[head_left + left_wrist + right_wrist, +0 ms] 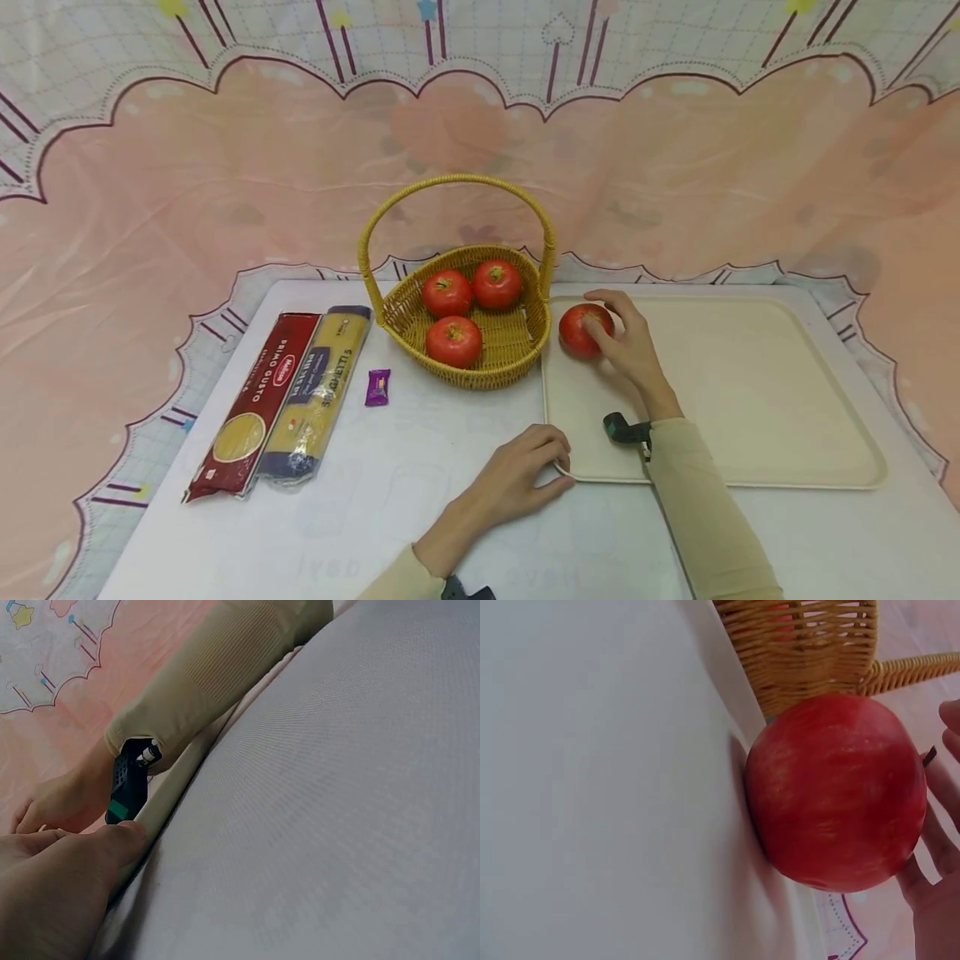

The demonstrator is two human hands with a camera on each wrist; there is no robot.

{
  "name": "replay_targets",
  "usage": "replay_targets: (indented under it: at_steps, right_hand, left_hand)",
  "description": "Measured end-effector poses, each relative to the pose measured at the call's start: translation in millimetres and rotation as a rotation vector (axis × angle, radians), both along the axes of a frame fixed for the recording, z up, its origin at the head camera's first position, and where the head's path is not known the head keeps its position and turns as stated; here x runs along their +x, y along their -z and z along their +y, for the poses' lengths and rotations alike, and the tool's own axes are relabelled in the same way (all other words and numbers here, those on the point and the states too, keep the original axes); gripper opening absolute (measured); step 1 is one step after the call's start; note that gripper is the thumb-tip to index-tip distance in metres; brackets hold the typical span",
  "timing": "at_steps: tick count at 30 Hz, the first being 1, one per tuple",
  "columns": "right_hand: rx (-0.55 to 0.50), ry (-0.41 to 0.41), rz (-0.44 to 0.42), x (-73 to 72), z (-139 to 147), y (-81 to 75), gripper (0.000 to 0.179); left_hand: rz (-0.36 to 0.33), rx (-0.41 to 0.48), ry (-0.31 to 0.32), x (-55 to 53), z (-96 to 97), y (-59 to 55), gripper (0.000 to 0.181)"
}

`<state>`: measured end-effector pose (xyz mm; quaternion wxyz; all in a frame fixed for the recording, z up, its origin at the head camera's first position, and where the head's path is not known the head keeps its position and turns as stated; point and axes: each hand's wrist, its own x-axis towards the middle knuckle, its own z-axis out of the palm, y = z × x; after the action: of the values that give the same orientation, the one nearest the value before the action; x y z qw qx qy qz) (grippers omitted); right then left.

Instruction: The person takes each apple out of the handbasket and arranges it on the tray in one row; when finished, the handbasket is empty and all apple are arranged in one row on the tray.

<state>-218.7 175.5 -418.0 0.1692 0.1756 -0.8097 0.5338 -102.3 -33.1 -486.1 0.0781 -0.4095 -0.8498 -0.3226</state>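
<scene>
A red apple (582,332) sits at the left end of the beige tray (750,383). My right hand (628,346) is over it, thumb and fingers spread about its top and far side; in the right wrist view, the apple (836,793) rests on the tray and some fingertips stand apart from it. With my left hand (517,475) I hold the tray's near left corner, fingers bent over the rim and thumb along its front. The left wrist view shows that thumb against the tray's edge (169,799). Three more apples (453,342) lie in a yellow wicker basket (480,379).
The basket, with its tall arched handle (457,177), stands just left of the tray. A purple wrapped candy (378,387) lies left of it. Farther left are a red pasta pack (255,400) and a yellow and blue spaghetti pack (318,392). A patterned cloth hangs behind the table.
</scene>
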Motion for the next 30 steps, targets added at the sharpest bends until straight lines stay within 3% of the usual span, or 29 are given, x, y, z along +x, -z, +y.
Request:
replay_targets:
  at_steps: [13, 18, 27, 30]
  right_hand:
    - [-0.03, -0.039, 0.1, 1.8, -12.6, -7.2, 0.024]
    - [-0.017, -0.065, 0.139, 1.8, -20.2, -10.9, 0.024]
    - [0.022, -0.175, 0.202, -1.6, -38.9, -17.4, 0.024]
    - [0.053, -0.215, 0.198, -7.7, -43.0, -10.0, 0.026]
  left_hand:
    - [0.029, 0.009, 0.008, -0.7, 0.0, 1.1, 0.012]
    - [0.001, 0.017, 0.007, -0.6, 0.8, 1.6, 0.012]
    - [0.017, 0.027, 0.028, -0.2, 0.9, 4.1, 0.008]
    - [0.055, 0.019, 0.032, -0.3, 1.1, 4.7, 0.006]
